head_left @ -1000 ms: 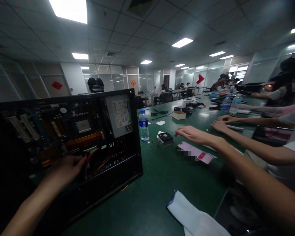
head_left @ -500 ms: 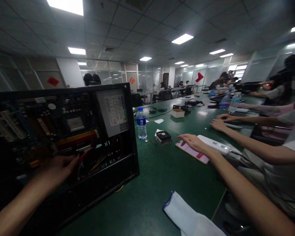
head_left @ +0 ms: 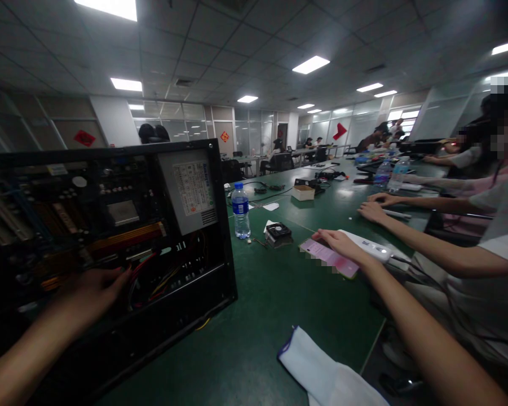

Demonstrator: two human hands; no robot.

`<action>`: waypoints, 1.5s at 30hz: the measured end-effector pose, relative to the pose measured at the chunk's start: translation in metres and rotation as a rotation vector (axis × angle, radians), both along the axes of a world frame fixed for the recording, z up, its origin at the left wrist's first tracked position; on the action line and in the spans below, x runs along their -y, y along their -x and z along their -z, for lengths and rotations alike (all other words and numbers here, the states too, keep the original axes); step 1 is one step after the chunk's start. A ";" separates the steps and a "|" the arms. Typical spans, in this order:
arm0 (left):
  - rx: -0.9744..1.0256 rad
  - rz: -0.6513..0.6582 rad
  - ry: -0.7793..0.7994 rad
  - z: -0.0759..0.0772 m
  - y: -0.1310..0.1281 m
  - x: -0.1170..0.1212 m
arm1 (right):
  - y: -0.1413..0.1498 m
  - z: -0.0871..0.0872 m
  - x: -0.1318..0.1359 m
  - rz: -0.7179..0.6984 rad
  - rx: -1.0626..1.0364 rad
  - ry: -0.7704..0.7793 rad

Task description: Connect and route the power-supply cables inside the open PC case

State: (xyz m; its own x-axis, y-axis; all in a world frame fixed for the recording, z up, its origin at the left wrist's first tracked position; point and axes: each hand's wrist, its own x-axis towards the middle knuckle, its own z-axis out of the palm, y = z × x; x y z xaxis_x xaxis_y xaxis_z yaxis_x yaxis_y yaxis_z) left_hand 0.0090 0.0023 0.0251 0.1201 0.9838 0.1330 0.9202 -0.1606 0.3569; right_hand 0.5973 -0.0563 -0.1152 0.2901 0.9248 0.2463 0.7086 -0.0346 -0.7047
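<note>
An opened black computer case (head_left: 232,237) stands on edge at the left, its motherboard and silver power supply (head_left: 190,192) exposed. My left hand (head_left: 84,290) reaches into its lower part, somewhat blurred, with the fingers pinched together at a bundle of red and yellow wires (head_left: 137,276). Shadow hides the exact grip. Over on the right, my right hand (head_left: 334,242) lies with its fingers stretched out on a pink phone (head_left: 327,259). It lies against a white elongated device (head_left: 370,248) with a cable at its end.
A water bottle (head_left: 241,211) and a small black fan (head_left: 279,232) stand beyond the case on the green table (head_left: 254,299). A white cloth (head_left: 313,361) lies at the near edge. At the right, a co-worker's hands (head_left: 374,210) rest on the table. Farther back is a small box (head_left: 303,192).
The whole view has shifted slightly, with things sitting a little farther left. My left hand stays at the wires and my right hand stays on the phone.
</note>
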 end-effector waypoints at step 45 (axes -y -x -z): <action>-0.065 0.073 0.035 0.014 0.015 -0.011 | 0.011 0.003 0.081 0.088 0.187 -0.162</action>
State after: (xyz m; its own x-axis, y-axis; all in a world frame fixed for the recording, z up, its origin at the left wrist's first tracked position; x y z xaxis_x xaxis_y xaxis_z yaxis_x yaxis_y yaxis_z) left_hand -0.0065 0.0130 0.0115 0.1989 0.9760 0.0886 0.9280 -0.2167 0.3030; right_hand 0.5863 -0.1377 -0.1181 0.3027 0.8424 0.4458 0.8266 0.0009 -0.5628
